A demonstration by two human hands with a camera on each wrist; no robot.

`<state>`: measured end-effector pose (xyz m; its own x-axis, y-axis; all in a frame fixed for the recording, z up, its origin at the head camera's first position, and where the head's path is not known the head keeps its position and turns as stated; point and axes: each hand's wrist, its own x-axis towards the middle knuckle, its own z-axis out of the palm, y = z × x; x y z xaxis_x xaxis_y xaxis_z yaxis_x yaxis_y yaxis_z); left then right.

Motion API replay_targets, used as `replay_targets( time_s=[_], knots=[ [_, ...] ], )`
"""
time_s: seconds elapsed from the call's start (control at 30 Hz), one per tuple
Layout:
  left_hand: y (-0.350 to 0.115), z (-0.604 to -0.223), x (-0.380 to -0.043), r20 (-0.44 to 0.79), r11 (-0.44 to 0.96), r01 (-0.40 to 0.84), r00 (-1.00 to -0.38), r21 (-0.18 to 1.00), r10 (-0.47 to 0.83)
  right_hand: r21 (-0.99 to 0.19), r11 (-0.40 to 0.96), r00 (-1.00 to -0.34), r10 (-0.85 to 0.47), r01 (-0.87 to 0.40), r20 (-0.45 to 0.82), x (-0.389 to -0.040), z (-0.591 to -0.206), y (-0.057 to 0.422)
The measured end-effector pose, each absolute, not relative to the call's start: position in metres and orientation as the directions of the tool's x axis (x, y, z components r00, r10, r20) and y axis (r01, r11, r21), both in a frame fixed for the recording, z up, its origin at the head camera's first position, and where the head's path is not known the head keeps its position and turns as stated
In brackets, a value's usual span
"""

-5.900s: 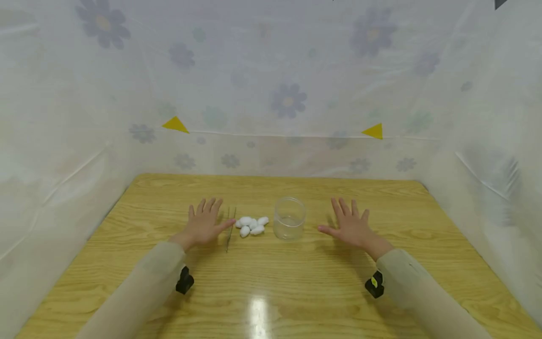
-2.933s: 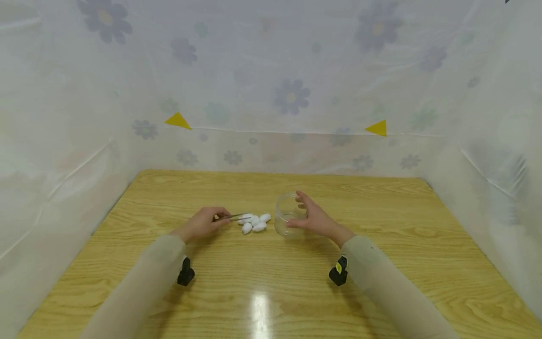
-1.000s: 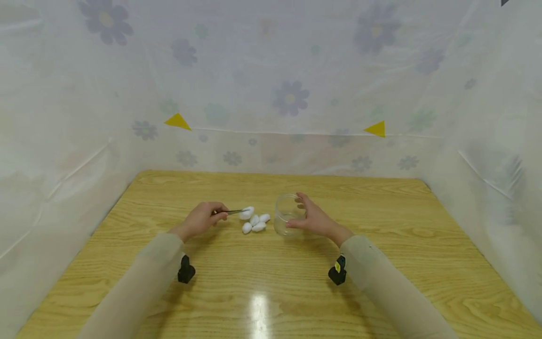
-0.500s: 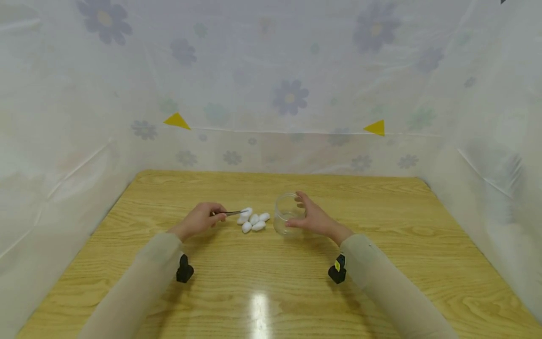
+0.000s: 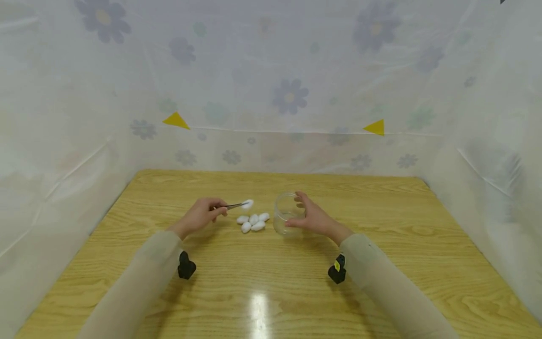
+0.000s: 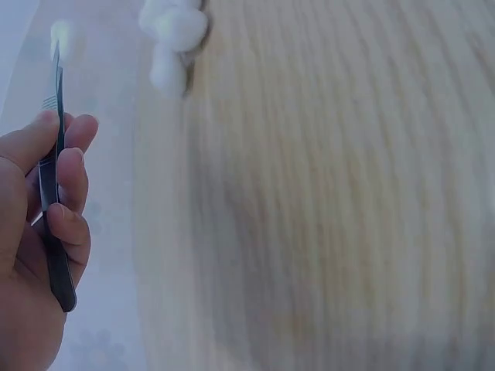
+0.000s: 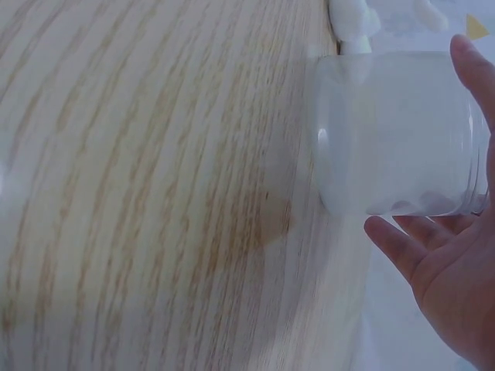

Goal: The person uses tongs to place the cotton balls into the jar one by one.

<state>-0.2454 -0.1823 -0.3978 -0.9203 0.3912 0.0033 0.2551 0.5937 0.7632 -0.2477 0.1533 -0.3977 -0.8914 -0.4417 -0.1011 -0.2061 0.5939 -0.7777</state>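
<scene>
Between the thumb and fingers of my left hand (image 5: pixel 200 216) are dark metal tweezers (image 6: pixel 49 185), pointing right in the head view. Their tips pinch a white cotton ball (image 5: pixel 248 204), raised behind several other cotton balls (image 5: pixel 254 220) clustered on the table. To the right of that cluster stands a clear round jar (image 5: pixel 281 220), upright and without a lid. My right hand (image 5: pixel 316 218) holds the jar from its right side, thumb at the front and fingers round the back. In the right wrist view the jar (image 7: pixel 394 131) looks to have nothing in it.
The wooden table (image 5: pixel 258 278) reaches back to a flowered white curtain (image 5: pixel 262 94), which also hangs at both sides. Two yellow triangles (image 5: pixel 176 121) mark the back curtain. A small black wrist camera (image 5: pixel 186 266) hangs below each sleeve.
My left hand has gone from lying spread to gripping the tweezers, and a cotton ball has risen off the cluster. My right hand moved left to the jar and has stayed there.
</scene>
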Motion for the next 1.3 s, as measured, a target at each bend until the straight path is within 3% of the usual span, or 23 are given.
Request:
replay_targets(
  time_s=[0.5, 1.3],
  knots=[
    [-0.163, -0.366, -0.257, 0.063, 0.606, 0.343, -0.899, 0.718, 0.434, -0.779, 0.589, -0.891, -0.445, -0.215, -0.091, -0.251, -0.401, 0.156],
    [-0.128, -0.337, -0.266, 0.037, 0.668, 0.404, -0.87, 0.625, 0.491, -0.802, 0.563, -0.871, -0.476, -0.198, -0.119, -0.256, -0.399, 0.159]
  ],
)
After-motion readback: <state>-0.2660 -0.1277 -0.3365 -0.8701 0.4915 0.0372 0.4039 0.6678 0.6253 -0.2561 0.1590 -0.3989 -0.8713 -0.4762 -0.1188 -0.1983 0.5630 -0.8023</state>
